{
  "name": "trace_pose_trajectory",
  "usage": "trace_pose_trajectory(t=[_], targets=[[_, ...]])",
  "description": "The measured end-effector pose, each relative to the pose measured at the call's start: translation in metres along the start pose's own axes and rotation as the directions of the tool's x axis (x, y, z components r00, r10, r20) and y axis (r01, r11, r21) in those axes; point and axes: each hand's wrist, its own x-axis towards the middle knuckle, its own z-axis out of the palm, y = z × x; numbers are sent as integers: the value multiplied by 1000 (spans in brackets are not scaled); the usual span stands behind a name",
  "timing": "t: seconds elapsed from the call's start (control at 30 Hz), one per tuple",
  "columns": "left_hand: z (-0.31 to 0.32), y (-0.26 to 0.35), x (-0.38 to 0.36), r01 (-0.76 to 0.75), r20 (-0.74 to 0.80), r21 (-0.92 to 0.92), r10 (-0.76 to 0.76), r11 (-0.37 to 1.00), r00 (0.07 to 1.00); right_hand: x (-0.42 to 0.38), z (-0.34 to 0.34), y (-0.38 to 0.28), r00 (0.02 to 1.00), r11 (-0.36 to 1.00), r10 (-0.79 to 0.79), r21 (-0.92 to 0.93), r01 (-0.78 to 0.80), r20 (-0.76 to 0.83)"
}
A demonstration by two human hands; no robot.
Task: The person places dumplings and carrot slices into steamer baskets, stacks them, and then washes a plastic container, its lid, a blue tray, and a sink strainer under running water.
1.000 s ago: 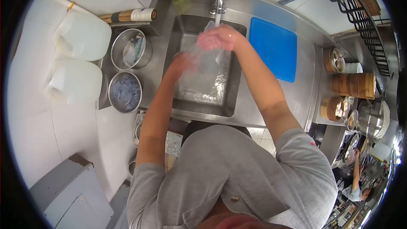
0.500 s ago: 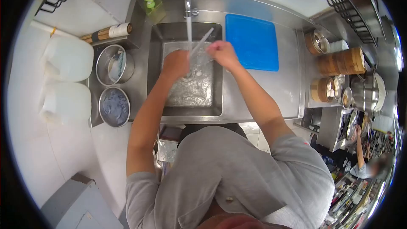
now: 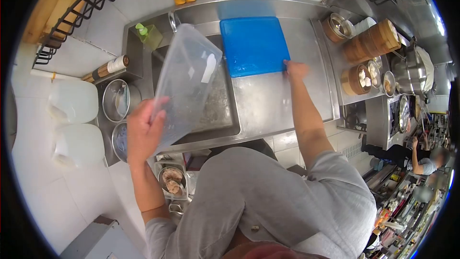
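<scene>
A clear plastic container (image 3: 189,74) is tilted on its side above the sink, with a white label on it. My left hand (image 3: 146,132) is closed round its near left edge, thumb and fingers on the plastic. On the steel counter right of the sink lies a flat blue board (image 3: 255,45) with rounded corners. At that board's right edge, near its front corner, my right hand (image 3: 297,70) pinches it with the fingertips. Behind the container, the steel sink (image 3: 218,108) is partly hidden, and only the top of the faucet (image 3: 173,20) shows.
Left of the sink stand two metal bowls (image 3: 116,100) and white plastic jugs (image 3: 76,144). A green pump bottle (image 3: 151,36) is in the back left corner. Bamboo steamers (image 3: 373,43) stand at the right. Another person (image 3: 424,163) is farther off. Below the counter sits a bowl of meat (image 3: 172,180).
My left hand has come out of the sink, lifting the clear container to the left. My right hand has moved to the blue board's edge. The view has shifted.
</scene>
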Motion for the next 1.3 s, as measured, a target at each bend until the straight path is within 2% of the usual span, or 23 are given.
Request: trace_pose_trajectory(t=[0.03,0.1,0.2,0.23,0.3,0.4,0.47,0.53,0.63,0.73,0.83,0.93,1.03,1.13,1.17,1.27,1.3], targets=[[2,-22,-6,-1,-32,-160,-4,987,999,3,6,7,999,1000,-5,5,5,-33],[5,-28,-16,17,-77,-303,-43,953,996,15,23,20,995,1000,-23,13,24,-101],[10,-33,-26,54,-103,-423,-107,904,989,-22,2,-8,985,986,41,155,-67,168],[12,-36,-31,69,-109,-447,-131,892,985,-18,3,-8,931,972,31,206,-112,363],[16,-48,-37,116,-78,-503,-178,857,981,-9,8,-7,710,937,-22,262,-231,704],[15,-69,-51,145,-54,-559,-210,817,976,-62,-29,-49,696,794,-295,573,-203,655],[12,-81,-63,159,-52,-608,-238,778,970,-49,-65,-55,665,702,-425,687,-186,614],[10,-90,-73,169,-56,-673,-278,720,959,-74,-103,-67,800,668,-395,739,-86,450],[21,-112,-75,145,-30,-821,-295,553,955,-85,-142,-57,686,573,-492,792,-208,536],[59,-121,-52,144,63,-907,-212,395,975,-83,-147,-15,685,529,-482,805,-271,547],[113,-118,-21,204,192,-938,-71,281,979,-84,-136,29,681,539,-461,789,-296,570],[175,-111,14,315,313,-942,-41,114,949,-89,-126,60,712,754,-377,643,-136,593],[228,-126,46,416,416,-909,-60,-18,907,-94,-120,78,659,898,-307,438,-38,687],[254,-132,67,507,523,-849,-107,-150,845,-103,-112,96,568,879,-255,433,-202,783],[256,-133,71,528,555,-827,-126,-195,822,-95,-109,103,495,927,-255,356,-119,831],[236,-140,69,594,584,-804,-142,34,799,-117,-123,83,340,969,-192,233,-85,921],[222,-134,66,575,553,-803,-161,156,817,-124,-122,75,287,980,-168,190,-52,943]])
